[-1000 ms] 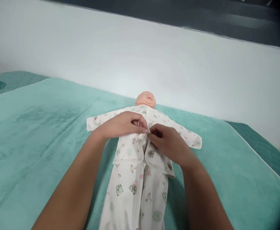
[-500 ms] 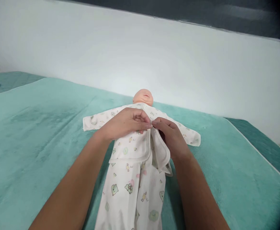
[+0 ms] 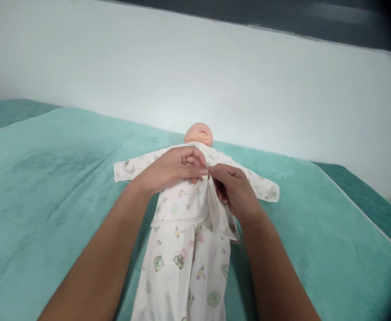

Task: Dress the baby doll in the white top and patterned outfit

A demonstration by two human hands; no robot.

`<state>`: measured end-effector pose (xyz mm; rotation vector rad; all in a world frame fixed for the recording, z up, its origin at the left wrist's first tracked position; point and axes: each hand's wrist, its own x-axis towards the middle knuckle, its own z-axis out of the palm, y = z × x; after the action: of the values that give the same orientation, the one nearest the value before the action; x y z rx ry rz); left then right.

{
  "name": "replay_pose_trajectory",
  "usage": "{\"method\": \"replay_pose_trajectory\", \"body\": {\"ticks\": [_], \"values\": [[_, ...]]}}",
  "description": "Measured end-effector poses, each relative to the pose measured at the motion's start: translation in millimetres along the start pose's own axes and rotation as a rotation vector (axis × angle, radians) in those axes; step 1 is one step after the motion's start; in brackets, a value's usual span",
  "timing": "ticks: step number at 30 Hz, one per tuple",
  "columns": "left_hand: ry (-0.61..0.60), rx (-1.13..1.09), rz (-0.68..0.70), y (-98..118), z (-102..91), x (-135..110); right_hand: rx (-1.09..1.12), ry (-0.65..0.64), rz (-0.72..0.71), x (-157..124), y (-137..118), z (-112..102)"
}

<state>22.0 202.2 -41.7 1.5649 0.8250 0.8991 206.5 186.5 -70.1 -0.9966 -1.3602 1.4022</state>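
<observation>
A baby doll lies on its back, its head toward the wall, dressed in a white printed jacket and matching trousers. Over the chest, my left hand pinches the jacket's front edge between thumb and fingers. Touching it fingertip to fingertip, my right hand grips the other front edge. Below my right hand the loose jacket flap hangs in folds, tilted away from the trousers. Whatever fastener lies between the fingertips is hidden. Both jacket sleeves stretch out sideways on the blanket.
A teal blanket covers the surface under the doll. Behind it rises a white wall with a dark band along the top. Darker green fabric shows at the right beyond a pale edge.
My right hand has shifted slightly left, its fingers closing in against my left hand. The jacket flap beneath it has folded inward and hangs narrower.
</observation>
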Motion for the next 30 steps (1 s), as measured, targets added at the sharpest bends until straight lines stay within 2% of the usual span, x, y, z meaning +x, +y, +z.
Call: {"method": "replay_pose_trajectory", "body": {"ticks": [11, 20, 26, 30], "values": [[-0.018, -0.034, -0.006, -1, 0.4, 1, 0.037, -0.055, -0.01, 2, 6, -5], [-0.059, 0.012, -0.027, -2, -2.4, 1, 0.023, -0.248, -0.044, 2, 6, -17], [-0.039, 0.125, -0.057, 3, -1.0, -1, -0.139, -0.216, 0.019, -2, -2, -12], [-0.028, 0.192, -0.054, 5, -0.3, -2, -0.161, -0.19, 0.02, -3, -3, -9]]}}
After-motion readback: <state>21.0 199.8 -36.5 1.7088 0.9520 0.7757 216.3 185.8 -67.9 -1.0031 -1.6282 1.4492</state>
